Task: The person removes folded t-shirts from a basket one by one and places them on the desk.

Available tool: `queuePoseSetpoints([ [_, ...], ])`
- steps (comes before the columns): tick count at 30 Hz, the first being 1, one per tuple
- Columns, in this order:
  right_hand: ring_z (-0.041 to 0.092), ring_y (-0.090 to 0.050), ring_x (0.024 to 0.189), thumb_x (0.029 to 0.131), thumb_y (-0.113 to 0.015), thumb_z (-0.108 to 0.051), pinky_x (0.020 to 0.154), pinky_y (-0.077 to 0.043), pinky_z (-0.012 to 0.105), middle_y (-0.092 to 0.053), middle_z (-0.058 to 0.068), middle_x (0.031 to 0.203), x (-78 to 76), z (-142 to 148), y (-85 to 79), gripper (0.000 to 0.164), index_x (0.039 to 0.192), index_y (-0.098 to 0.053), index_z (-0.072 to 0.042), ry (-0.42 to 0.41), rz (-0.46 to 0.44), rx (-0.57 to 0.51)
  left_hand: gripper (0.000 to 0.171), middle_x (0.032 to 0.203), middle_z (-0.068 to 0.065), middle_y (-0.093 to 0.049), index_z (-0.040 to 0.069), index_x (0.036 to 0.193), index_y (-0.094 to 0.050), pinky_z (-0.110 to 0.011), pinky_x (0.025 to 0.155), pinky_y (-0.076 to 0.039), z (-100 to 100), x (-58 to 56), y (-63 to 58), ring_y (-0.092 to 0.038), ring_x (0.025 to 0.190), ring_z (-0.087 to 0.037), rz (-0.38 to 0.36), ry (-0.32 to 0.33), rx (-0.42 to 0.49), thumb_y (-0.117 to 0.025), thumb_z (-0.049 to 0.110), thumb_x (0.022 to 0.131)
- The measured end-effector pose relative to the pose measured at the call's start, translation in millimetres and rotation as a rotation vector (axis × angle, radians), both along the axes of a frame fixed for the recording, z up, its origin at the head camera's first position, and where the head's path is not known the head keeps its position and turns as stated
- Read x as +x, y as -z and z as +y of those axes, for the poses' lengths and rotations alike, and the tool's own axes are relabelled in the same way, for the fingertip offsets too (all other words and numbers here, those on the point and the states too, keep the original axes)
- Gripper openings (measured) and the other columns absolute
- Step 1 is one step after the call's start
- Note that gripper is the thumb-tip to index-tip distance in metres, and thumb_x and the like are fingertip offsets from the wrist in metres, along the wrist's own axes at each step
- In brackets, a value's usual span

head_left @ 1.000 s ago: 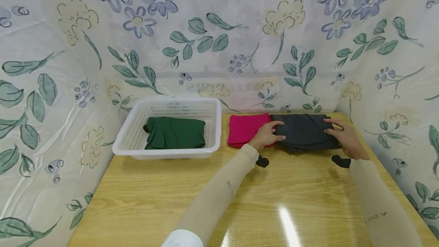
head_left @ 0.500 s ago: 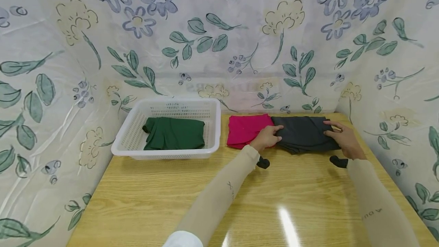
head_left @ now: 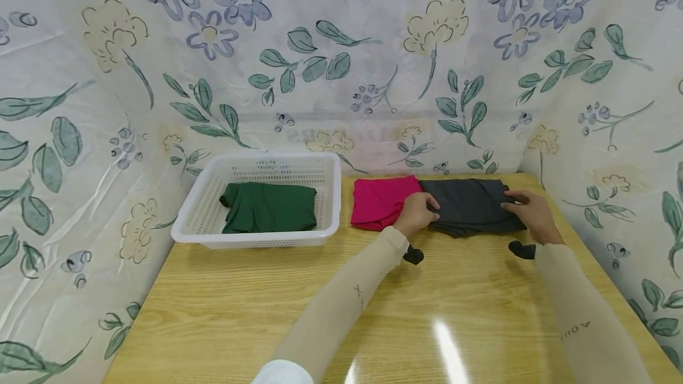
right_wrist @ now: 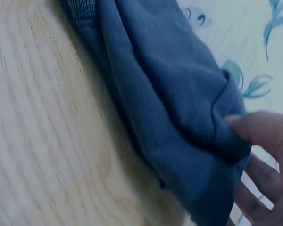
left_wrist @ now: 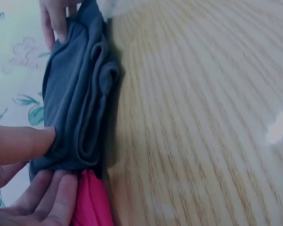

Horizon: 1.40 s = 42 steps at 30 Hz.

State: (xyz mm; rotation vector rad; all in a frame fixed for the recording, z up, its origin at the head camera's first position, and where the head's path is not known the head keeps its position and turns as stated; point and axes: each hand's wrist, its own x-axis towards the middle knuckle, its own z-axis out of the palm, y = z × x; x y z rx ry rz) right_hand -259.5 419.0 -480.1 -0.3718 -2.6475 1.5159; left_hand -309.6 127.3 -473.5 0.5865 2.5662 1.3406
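A folded dark grey garment [head_left: 469, 206] lies at the back right of the wooden table [head_left: 299, 307]. My left hand [head_left: 417, 213] grips its left end, thumb on top and fingers under the edge [left_wrist: 47, 141]. My right hand [head_left: 528, 211] grips its right end, thumb on top of the grey cloth [right_wrist: 179, 108] and fingers below. A folded pink garment [head_left: 380, 201] lies just left of the grey one, touching it, and shows beside my left fingers [left_wrist: 92, 202]. A folded green garment [head_left: 269, 207] lies in the white basket [head_left: 203, 218].
Flowered cloth walls [head_left: 331, 58] close in the table at the back and on both sides. The white perforated basket stands at the back left. Bare wood stretches from the garments to the near edge, with a light glare [head_left: 448, 342] on it.
Both hands have closed in on the ends of the grey garment: the left thumb now lies over its left edge, and the right fingers have curled round its right end. The garments have barely shifted.
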Motion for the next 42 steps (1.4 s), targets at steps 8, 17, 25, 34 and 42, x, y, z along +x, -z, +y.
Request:
queuePoseSetpoints([
  [8,0.050,-0.041,0.136,0.103,-0.064,-0.023,0.107,-0.039,0.064,-0.041,0.030,0.154,-5.4,-21.3,-15.2,0.050,0.146,-0.053,0.003,0.065,0.068,0.116,0.009,0.077,-0.002,-0.062,0.004,0.099,-0.074,-0.022,0.060,-0.048,-12.4,-1.8,-9.0,-0.056,0.067,-0.013,0.011,0.031,0.050,-0.076,0.001,0.091],
  [17,0.029,-0.055,0.122,0.103,-0.065,-0.030,0.099,-0.048,0.041,-0.056,0.022,0.141,-10.3,-51.8,-40.6,0.050,0.142,-0.058,0.000,0.025,0.178,0.075,0.018,0.093,-0.003,-0.067,0.002,0.114,-0.071,-0.024,0.069,-0.053,-34.2,-12.6,-30.4,-0.063,0.083,-0.015,0.073,0.179,0.082,-0.070,0.009,0.098],
  [25,-0.002,-0.054,0.097,0.102,-0.066,-0.032,0.086,-0.049,0.020,-0.058,0.023,0.136,-11.8,-77.4,-53.1,0.050,0.140,-0.058,0.000,-0.069,0.218,0.022,0.019,0.089,-0.004,-0.066,0.003,0.117,-0.069,-0.025,0.062,-0.048,-59.8,-15.8,-56.5,-0.059,0.073,-0.015,0.114,0.228,0.081,-0.064,0.012,0.102],
  [34,0.030,-0.058,0.119,0.104,-0.064,-0.031,0.104,-0.047,0.049,-0.055,0.023,0.142,-19.0,-112.6,-63.9,0.052,0.145,-0.053,-0.001,-0.162,0.202,-0.012,0.015,0.097,-0.003,-0.069,0.012,0.117,-0.068,-0.030,0.070,-0.056,-99.3,-11.0,-86.5,-0.067,0.083,-0.017,0.126,0.249,0.123,-0.061,0.016,0.104],
  [42,0.037,-0.055,0.122,0.103,-0.065,-0.027,0.108,-0.042,0.055,-0.052,0.023,0.143,-23.5,-145.9,-70.7,0.052,0.147,-0.051,-0.003,-0.261,0.206,-0.071,0.018,0.103,-0.010,-0.069,0.008,0.119,-0.067,-0.032,0.074,-0.056,-137.1,-14.6,-105.8,-0.069,0.089,-0.024,0.176,0.233,0.070,-0.058,0.012,0.104],
])
